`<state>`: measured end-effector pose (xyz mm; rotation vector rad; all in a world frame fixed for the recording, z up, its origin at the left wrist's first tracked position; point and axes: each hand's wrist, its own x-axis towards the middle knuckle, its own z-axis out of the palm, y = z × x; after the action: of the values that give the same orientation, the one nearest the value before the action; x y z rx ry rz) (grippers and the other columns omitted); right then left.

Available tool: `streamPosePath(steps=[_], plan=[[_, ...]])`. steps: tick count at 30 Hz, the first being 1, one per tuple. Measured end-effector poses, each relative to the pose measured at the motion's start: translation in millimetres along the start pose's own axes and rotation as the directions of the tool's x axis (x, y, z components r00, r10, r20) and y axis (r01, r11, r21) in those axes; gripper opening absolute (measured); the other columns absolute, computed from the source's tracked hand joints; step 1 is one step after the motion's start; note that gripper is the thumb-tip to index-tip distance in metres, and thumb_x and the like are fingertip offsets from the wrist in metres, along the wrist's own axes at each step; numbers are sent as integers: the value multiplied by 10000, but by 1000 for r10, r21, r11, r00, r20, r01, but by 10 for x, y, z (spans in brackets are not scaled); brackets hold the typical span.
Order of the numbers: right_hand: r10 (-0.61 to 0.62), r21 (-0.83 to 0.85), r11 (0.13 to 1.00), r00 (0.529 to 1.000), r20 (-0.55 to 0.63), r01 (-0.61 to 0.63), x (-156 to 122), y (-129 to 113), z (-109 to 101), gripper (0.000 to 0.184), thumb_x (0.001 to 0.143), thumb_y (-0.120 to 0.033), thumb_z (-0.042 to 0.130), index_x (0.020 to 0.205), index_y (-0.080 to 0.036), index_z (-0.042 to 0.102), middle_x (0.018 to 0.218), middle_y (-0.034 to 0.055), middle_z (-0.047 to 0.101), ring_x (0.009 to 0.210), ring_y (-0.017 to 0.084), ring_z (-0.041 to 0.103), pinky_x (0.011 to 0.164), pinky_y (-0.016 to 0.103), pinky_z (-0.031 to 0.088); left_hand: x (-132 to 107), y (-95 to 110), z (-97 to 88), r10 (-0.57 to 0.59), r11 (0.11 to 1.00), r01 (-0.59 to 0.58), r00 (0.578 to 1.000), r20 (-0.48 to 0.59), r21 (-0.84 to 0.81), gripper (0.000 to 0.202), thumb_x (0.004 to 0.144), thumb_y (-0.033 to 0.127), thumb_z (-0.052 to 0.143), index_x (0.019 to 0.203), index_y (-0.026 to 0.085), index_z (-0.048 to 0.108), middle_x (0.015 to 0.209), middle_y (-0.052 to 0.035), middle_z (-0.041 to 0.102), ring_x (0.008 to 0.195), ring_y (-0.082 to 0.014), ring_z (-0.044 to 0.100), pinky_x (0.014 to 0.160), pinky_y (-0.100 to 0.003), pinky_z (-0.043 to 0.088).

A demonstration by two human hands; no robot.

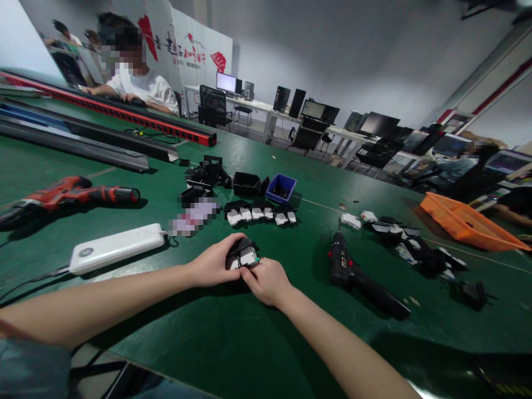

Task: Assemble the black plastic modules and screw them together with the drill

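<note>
Both my hands meet over the green table in front of me, around a small black-and-white plastic part [246, 256]. My left hand [216, 260] grips it from the left, thumb low and fingers over its far side. From the right, my right hand [266, 280] presses its thumb against the near edge, where a bit of teal shows. Just beyond lies a row of similar black-and-white parts [261, 211]. A black cordless screwdriver [357, 277] rests to the right of my right hand. The underside of the held part is hidden.
A white power adapter [118, 248] and a red-and-black power tool [70, 197] lie left. Black [246, 184] and blue [281, 187] bins stand beyond the row. More parts [419, 244] and an orange tray [469, 221] are right. A person [141, 88] sits across, near long rails [124, 116].
</note>
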<state>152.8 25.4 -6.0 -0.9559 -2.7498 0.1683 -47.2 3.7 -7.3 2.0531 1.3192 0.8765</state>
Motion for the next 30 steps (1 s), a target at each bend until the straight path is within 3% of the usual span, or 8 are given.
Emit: streamPosePath(steps=[30], plan=[[-62, 71, 995, 998, -29, 64, -15, 26, -37, 430, 1005, -395, 334, 891, -171, 683, 848, 77, 721, 771, 193, 652, 667, 287, 404, 17, 30, -20, 18, 998, -14, 998, 63, -58, 701, 700, 214, 655, 1333, 192, 354, 1281, -113, 565, 1178, -274, 557, 1052, -429, 420]])
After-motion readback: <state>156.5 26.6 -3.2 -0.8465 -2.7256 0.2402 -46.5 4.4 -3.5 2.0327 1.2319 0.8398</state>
